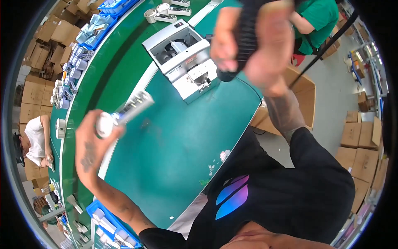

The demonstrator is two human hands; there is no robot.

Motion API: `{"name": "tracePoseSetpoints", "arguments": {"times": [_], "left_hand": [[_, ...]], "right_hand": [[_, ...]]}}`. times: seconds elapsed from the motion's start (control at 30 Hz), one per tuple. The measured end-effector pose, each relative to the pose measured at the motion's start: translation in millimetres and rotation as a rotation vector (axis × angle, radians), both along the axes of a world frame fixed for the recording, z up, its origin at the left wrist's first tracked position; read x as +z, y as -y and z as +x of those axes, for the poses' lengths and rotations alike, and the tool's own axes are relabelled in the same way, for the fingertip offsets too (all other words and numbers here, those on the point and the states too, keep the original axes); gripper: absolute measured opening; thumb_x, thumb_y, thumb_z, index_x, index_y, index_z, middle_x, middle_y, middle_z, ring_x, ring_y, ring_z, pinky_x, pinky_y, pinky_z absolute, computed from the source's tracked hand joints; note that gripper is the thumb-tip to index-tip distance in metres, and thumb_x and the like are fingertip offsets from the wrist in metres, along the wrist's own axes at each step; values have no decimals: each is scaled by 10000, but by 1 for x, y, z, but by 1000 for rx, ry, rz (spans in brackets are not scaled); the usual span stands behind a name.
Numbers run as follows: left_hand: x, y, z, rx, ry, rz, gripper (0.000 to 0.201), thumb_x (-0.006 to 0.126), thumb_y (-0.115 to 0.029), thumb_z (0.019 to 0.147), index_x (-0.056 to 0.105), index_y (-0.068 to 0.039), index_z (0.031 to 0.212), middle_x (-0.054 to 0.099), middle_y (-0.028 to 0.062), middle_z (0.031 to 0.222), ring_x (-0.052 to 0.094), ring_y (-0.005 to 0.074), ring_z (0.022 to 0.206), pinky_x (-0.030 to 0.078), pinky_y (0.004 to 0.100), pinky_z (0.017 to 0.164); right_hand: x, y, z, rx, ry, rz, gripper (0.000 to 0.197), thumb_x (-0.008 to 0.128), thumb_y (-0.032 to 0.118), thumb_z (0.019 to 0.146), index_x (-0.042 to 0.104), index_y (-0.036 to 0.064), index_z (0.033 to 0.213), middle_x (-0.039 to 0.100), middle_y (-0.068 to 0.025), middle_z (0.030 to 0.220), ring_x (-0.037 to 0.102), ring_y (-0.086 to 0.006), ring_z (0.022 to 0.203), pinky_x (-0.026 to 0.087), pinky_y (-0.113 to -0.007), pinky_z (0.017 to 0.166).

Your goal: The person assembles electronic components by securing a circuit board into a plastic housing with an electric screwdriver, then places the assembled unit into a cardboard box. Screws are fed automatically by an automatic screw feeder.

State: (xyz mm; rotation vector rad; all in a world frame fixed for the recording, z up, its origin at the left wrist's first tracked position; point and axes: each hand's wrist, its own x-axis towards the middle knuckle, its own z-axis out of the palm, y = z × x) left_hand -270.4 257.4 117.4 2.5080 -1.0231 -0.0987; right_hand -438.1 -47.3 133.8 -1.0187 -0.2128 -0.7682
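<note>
White round-headed plastic device [106,125] is pinched by the left hand [91,145], fingers curled—and a black ribbed cylindrical tool [246,39] is clasped by the right hand [267,54]!

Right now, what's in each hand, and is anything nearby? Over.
Left hand: holding white device, motion-blurred. Right hand: gripping black tool. Grey machine on the green table, between the hands in view.

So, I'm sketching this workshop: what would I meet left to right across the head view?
Person in white, left hand gripping a blurred white device, metal machine, right hand gripping a black tool, person in green, rightmost stacked cartons.
</note>
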Motion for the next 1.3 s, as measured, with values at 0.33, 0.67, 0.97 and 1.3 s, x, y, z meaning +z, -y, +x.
{"name": "tracePoseSetpoints", "arguments": {"times": [0.33,0.67,0.97,1.3], "left_hand": [[-58,73,-130,-170,-34,216,440,796,-320,857,542,-28,1066,591,178,966,684,390,688,558,470,571],[-102,102,-129,-344,315,21,396,783,-326,872,683,-81,1167,621,66,958,657,205,899,532,344,701],[-128,108,-132,-342,274,-50,306,798,-287,851,760,-95,1087,648,5,844,628,173,839,476,329,686],[-129,107,-133,-351,311,-45,328,815,-273,838,758,-65,1086,661,22,836,627,183,816,464,335,664]], "right_hand": [[-51,2,65,43,-73,-282,454,710,122,981,481,17,1359,567,38,908,515,-29,691,410,-193,580],[-65,7,43,46,-22,-278,448,731,113,957,498,-7,1321,635,-33,862,586,-63,611,467,-258,518],[-80,3,-11,-53,-289,-278,881,621,714,902,390,-30,1312,520,-73,608,483,-124,431,421,-275,434],[-89,3,-14,-64,-313,-300,876,620,711,905,388,-24,1322,523,-76,599,491,-128,433,416,-278,434]]}}
